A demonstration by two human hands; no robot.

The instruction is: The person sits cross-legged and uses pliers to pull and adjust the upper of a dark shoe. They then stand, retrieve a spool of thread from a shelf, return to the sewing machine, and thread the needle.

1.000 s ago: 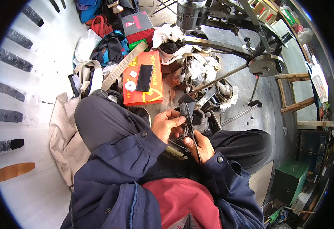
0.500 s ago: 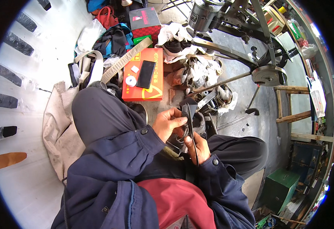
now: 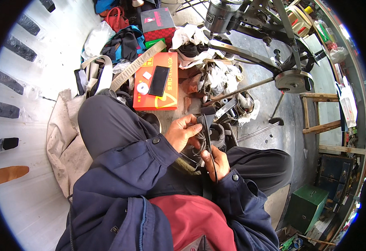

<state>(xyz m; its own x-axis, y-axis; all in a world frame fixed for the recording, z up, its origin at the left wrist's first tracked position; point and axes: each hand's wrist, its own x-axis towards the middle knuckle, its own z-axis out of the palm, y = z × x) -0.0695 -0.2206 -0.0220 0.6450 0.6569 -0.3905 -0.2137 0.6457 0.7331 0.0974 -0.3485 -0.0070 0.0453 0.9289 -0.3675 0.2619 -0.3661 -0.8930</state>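
Observation:
Above my lap, both hands hold a dark shoe (image 3: 206, 136) turned nearly edge-on, its thin sole facing right and looped laces hanging on its left side. My left hand (image 3: 184, 133) is closed on the upper part, thumb pressed against the lace side. Lower down, my right hand (image 3: 218, 162) grips the sole edge, with its thumb pointing up. The fingertips behind the shoe are hidden. Just beyond the hands, another dark shoe-like item (image 3: 217, 136) sits low, partly covered.
An orange box (image 3: 147, 102) bearing a black phone (image 3: 160, 81) and white roll (image 3: 142, 88) lies beyond my left knee. A metal sewing machine (image 3: 270, 46) stands ahead right. Bagged shoes (image 3: 191, 44) are at the far middle; a green metal box (image 3: 307, 207) is at lower right.
The shoe has turned slightly, so more of its loose laces shows between my hands. My left hand has shifted a little left; the grip of both hands stays.

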